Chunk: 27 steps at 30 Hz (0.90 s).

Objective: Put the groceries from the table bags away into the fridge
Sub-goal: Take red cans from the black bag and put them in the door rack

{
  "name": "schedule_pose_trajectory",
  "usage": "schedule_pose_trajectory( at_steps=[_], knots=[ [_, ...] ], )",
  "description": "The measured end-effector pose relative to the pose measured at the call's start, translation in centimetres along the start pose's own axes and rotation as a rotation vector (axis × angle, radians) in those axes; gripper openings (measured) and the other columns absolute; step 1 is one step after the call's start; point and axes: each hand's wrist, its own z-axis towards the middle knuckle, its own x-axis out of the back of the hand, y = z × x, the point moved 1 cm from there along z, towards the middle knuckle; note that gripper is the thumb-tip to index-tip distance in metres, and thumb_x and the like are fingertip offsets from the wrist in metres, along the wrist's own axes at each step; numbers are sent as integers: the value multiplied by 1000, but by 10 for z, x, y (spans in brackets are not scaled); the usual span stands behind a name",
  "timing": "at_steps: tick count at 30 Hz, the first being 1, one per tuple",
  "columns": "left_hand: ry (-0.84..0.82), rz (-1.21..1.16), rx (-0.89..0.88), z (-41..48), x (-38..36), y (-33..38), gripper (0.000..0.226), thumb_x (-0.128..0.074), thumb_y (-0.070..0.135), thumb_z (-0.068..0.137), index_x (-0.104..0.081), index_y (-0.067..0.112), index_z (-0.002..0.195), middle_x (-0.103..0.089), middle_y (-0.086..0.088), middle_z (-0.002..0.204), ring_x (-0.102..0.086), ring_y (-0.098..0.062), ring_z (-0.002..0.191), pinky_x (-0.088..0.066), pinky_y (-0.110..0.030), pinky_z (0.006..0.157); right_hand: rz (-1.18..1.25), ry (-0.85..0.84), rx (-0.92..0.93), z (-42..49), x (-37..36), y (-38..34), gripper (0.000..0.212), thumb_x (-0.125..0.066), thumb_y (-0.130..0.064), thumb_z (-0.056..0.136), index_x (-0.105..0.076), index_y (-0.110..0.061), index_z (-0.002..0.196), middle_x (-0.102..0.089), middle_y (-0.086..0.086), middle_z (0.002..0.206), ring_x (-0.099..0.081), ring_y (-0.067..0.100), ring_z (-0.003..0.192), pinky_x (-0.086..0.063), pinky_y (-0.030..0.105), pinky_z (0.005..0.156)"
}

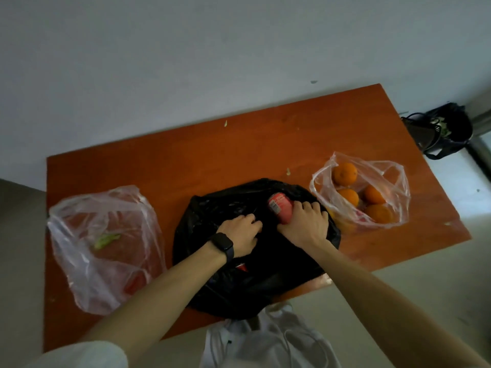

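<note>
A black plastic bag [239, 285] lies in the middle of the orange table [212, 155]. My right hand [304, 224] is closed around a red can [279, 205] at the bag's far opening. My left hand [241, 232], with a dark watch on the wrist, grips the black bag's plastic just left of the can. Another red can [241, 266] peeks out lower in the bag. To the right a clear bag [398, 181] holds several oranges [345, 173]. On the left, a clear bag [87, 261] holds a green scrap and something red.
A dark bag [446, 131] with greenery sits on the floor beyond the table's right end. A grey wall runs along the table's far edge. Small green scraps [288, 171] lie on the tabletop. My white clothing [265, 341] shows below the near table edge.
</note>
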Motion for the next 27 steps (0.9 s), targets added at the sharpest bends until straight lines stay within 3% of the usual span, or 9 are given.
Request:
schedule_pose_trajectory(
  at_steps=[4,7,9,13,16,19,24,27],
  knots=[
    [-233,54,215,-34,-11,-5,57,-52,64,91,-58,18,123,-63,-6,112,-64,-29,94,-51,-37,67,42,65,162,-37,12,-8,81,-65,-57,74,-40,-20,142,-58,7,127,-52,36,120,-43,49,98],
    [-374,77,349,-58,-20,-2,73,-41,83,83,-63,16,100,-62,-3,87,-60,-22,72,-48,-31,61,-9,28,279,-60,15,-16,78,-65,-54,75,-38,-22,141,-58,7,124,-57,35,112,-44,46,94],
    [-433,-34,410,-67,-32,1,76,-37,87,81,-61,15,91,-59,-3,81,-55,-20,66,-45,-30,59,-80,-28,331,-70,12,-20,79,-65,-54,76,-36,-24,142,-56,8,125,-58,35,111,-43,46,94],
    [-346,-346,518,-77,-59,2,80,-43,88,77,-63,16,103,-64,-7,98,-61,-23,80,-52,-33,67,-189,-75,367,-83,-2,-25,83,-68,-48,74,-31,-20,143,-57,10,126,-51,37,119,-38,49,100],
    [-209,-523,592,-81,-69,10,70,-56,83,74,-63,16,92,-63,-5,87,-60,-23,73,-43,-28,53,-210,-94,389,-88,-17,-20,82,-69,-44,76,-31,-19,145,-55,9,131,-48,36,124,-36,48,103],
    [-127,-600,621,-86,-73,15,61,-64,77,74,-61,16,77,-62,-4,74,-61,-23,67,-42,-28,53,-142,-70,435,-91,-31,-16,81,-68,-49,80,-31,-24,147,-51,4,139,-46,34,128,-37,47,103],
    [-16,-657,605,-98,-62,24,45,-81,60,65,-67,19,79,-70,-3,85,-67,-23,81,-51,-29,62,-8,-9,435,-95,-47,-17,85,-71,-53,80,-30,-23,148,-50,1,141,-44,31,130,-38,46,105],
    [34,-617,606,-107,-54,31,59,-83,62,54,-63,21,91,-68,0,92,-65,-20,82,-54,-32,66,40,5,419,-94,-48,-15,79,-68,-58,79,-33,-29,144,-51,2,139,-48,32,126,-38,47,104]
  ],
)
